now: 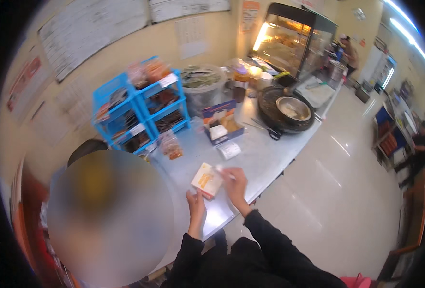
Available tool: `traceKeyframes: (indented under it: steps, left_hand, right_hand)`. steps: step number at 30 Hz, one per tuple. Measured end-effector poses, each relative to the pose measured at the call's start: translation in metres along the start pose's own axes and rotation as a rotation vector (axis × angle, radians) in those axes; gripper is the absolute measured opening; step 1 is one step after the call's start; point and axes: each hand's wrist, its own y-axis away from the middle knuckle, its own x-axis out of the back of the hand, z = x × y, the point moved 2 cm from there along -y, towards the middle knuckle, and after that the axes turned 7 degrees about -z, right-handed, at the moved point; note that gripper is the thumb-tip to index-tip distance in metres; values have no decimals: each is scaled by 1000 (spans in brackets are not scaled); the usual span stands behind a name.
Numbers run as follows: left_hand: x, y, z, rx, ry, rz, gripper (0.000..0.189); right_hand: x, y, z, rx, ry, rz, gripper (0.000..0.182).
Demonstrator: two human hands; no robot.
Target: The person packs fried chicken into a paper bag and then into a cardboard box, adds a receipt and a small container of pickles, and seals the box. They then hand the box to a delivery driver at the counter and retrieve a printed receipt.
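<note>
A small white and orange cardboard box with orange print rests on the steel worktable, close before me. My left hand holds it by the near lower corner. At the box's right side my right hand has its fingers pinched together around a small white thing. That thing is blurred, so I cannot tell whether it is loose or part of the box. Beyond the box lie a white printed paper slip and a plastic bag of reddish food.
Blue plastic racks with packets stand at the left. Behind are an open carton, scissors, a round black board with a steel bowl, jars and a lit glass cabinet. A blurred disc hides the lower left.
</note>
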Motion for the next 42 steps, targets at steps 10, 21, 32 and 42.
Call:
traceKeyframes:
  steps: [10, 21, 32, 42]
  left_hand:
    - [30, -117, -36, -372, -152, -84, 40]
    - [-8, 67, 8, -29, 821, -237, 65]
    - [19, 303, -34, -765, 148, 514, 75]
    - [9, 447, -79, -743, 251, 710, 71]
  right_hand:
    - [-49, -14, 63, -210, 297, -393, 89]
    - [-6, 67, 36, -180, -392, -612, 77]
    - [70, 155, -97, 93, -619, -1138, 64]
    - [99, 254, -146, 30, -996, -1497, 77]
